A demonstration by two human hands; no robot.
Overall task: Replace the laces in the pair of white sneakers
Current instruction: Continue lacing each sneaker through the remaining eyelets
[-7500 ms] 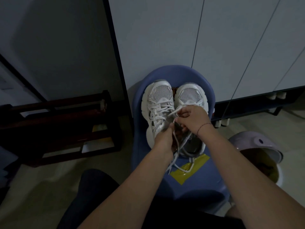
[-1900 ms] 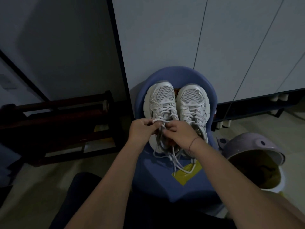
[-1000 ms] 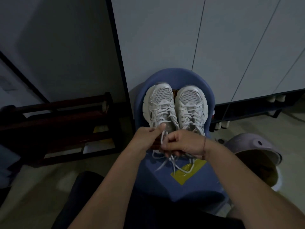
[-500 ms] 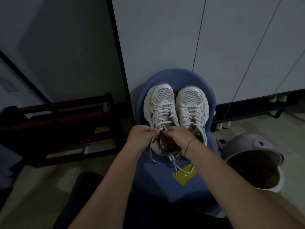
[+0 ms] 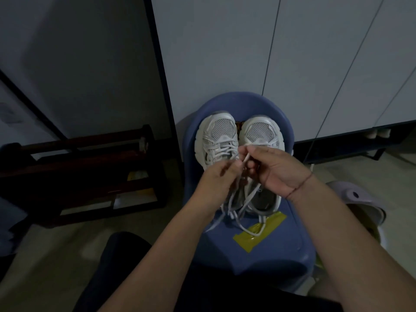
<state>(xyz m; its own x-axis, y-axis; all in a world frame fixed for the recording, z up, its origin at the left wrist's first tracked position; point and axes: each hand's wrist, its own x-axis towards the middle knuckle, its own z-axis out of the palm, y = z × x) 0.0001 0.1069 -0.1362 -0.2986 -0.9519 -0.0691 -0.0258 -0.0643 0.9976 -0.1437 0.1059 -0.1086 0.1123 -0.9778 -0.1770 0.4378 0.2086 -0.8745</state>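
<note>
Two white sneakers stand side by side on a blue plastic chair (image 5: 265, 255), toes pointing away from me. The left sneaker (image 5: 217, 140) and the right sneaker (image 5: 261, 134) both show laced fronts. My left hand (image 5: 219, 179) and my right hand (image 5: 273, 170) are raised over their tongues, fingers curled, each pinching a white lace (image 5: 245, 159) between them. Loose lace ends (image 5: 238, 212) hang down onto the seat. The heels and tongues are partly hidden by my hands.
A yellow tape patch (image 5: 258, 230) lies on the seat. A dark wooden rack (image 5: 85, 174) stands to the left, white cabinet doors (image 5: 315, 52) behind the chair. A lilac bin (image 5: 362, 208) with an open lid sits at the right. My dark-clad knee (image 5: 126, 255) is below.
Both hands have lifted slightly up and to the right, pulling the lace taut above the gap between the two shoes; half a second ago they were lower on the left sneaker's tongue.
</note>
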